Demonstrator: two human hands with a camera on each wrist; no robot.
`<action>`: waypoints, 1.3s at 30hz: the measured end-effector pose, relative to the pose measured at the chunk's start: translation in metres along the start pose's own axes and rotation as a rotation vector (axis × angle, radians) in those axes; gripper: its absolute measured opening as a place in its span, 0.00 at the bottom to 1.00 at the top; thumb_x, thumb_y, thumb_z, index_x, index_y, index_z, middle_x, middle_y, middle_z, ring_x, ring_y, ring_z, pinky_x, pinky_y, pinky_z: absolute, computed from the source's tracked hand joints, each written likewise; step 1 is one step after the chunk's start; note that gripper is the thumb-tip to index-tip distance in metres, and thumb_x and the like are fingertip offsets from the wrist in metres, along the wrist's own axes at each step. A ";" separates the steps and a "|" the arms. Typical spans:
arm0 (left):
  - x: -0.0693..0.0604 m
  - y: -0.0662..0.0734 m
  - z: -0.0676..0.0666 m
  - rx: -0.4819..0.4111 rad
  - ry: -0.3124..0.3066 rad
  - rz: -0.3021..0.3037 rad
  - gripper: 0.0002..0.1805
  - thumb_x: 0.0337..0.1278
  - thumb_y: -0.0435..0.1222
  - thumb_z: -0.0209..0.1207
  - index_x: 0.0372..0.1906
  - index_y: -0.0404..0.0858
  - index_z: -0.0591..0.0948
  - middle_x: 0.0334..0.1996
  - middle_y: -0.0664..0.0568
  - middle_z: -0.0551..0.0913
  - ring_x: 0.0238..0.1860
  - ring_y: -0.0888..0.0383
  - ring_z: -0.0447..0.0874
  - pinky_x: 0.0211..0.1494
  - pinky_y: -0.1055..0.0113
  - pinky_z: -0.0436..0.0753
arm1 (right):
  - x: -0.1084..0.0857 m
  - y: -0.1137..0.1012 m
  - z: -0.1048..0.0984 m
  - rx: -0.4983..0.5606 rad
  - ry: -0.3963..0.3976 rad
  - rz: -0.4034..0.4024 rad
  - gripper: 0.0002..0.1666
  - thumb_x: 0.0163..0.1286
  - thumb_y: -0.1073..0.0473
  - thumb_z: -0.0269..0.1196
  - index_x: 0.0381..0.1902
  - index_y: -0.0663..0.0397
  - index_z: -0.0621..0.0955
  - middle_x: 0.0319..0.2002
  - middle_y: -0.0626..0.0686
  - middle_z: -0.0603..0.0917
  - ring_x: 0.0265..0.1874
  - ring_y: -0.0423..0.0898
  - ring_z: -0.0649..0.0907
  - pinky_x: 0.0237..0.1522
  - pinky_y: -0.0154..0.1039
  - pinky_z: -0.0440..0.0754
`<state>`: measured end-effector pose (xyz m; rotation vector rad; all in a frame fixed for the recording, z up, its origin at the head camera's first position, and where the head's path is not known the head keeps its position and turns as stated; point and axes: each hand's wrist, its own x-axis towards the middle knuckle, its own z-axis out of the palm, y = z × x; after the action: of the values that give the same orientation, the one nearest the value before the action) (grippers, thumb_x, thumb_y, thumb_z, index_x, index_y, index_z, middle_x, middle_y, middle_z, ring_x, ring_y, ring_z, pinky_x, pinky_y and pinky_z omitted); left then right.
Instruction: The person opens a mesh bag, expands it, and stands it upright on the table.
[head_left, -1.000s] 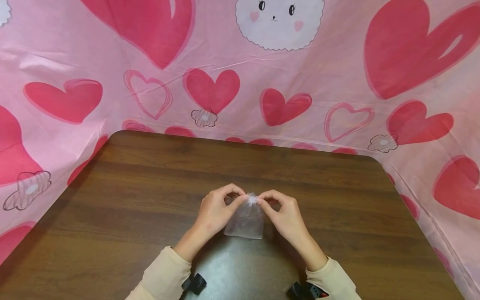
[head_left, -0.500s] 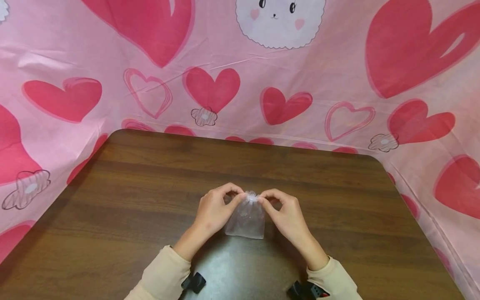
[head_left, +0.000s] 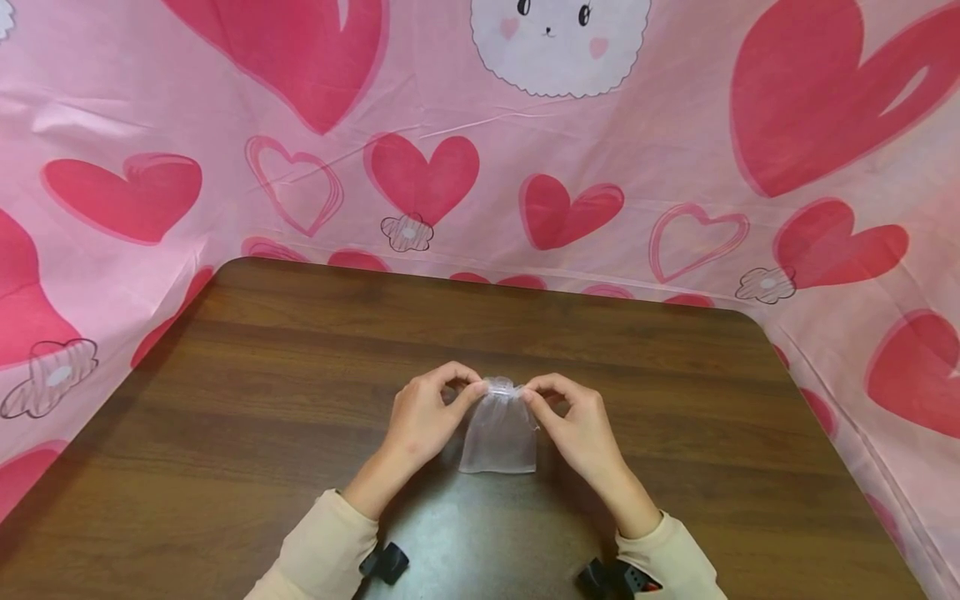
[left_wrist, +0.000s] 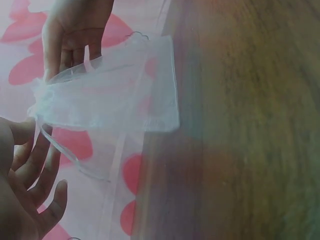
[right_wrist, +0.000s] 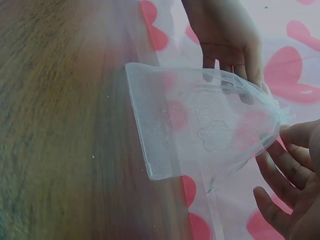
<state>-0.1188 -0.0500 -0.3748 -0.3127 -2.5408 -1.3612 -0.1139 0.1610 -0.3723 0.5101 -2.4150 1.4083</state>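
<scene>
While its gathered top sits pinched between two hands, a sheer white pouch [head_left: 500, 437] is spread over the near-middle part of the counter, squared bottom edge toward the person; whether that edge touches the surface I cannot tell; a thin pale cord [left_wrist: 75, 161] trails from the gathered neck, seen in the left wrist view; the left hand [head_left: 427, 415] has its grip clamped on one side of the neck, thumb against forefinger; the right hand [head_left: 576, 419] has its grip clamped likewise on the other side; beige sleeves [head_left: 311, 550] cover both forearms, a black device [head_left: 390, 563] beside each cuff; the counter [head_left: 300, 375] is dark brown wood grain; behind it stands a pink sheet [head_left: 637, 142] printed with red hearts.
</scene>
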 end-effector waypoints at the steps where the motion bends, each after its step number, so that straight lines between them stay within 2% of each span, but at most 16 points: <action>1: 0.000 0.000 0.000 0.002 0.000 -0.003 0.05 0.58 0.48 0.67 0.34 0.54 0.85 0.31 0.65 0.85 0.36 0.61 0.84 0.43 0.56 0.79 | 0.000 0.000 -0.001 -0.001 0.001 0.002 0.02 0.63 0.64 0.70 0.35 0.55 0.86 0.31 0.45 0.86 0.31 0.41 0.82 0.38 0.38 0.80; 8: 0.001 0.001 -0.002 0.006 0.005 -0.017 0.04 0.58 0.48 0.67 0.34 0.54 0.85 0.30 0.66 0.85 0.35 0.61 0.83 0.43 0.56 0.79 | 0.002 0.000 -0.003 0.002 0.008 0.000 0.04 0.62 0.67 0.70 0.34 0.56 0.86 0.31 0.46 0.86 0.31 0.41 0.82 0.37 0.36 0.80; 33: 0.004 -0.003 -0.008 -0.008 0.007 -0.010 0.05 0.59 0.48 0.67 0.35 0.53 0.86 0.29 0.67 0.84 0.36 0.62 0.82 0.44 0.59 0.78 | 0.004 -0.001 -0.015 -0.048 0.002 0.030 0.03 0.63 0.63 0.70 0.34 0.54 0.86 0.30 0.45 0.86 0.31 0.42 0.82 0.37 0.39 0.80; 39: 0.005 -0.003 -0.009 -0.012 0.002 -0.012 0.05 0.59 0.47 0.67 0.34 0.53 0.86 0.29 0.66 0.84 0.35 0.62 0.82 0.44 0.59 0.77 | 0.005 0.000 -0.018 -0.049 -0.021 0.035 0.03 0.64 0.62 0.70 0.34 0.56 0.85 0.30 0.44 0.86 0.32 0.42 0.82 0.37 0.41 0.80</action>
<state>-0.1231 -0.0589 -0.3713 -0.2983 -2.5381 -1.3816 -0.1165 0.1760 -0.3614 0.4750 -2.4795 1.3612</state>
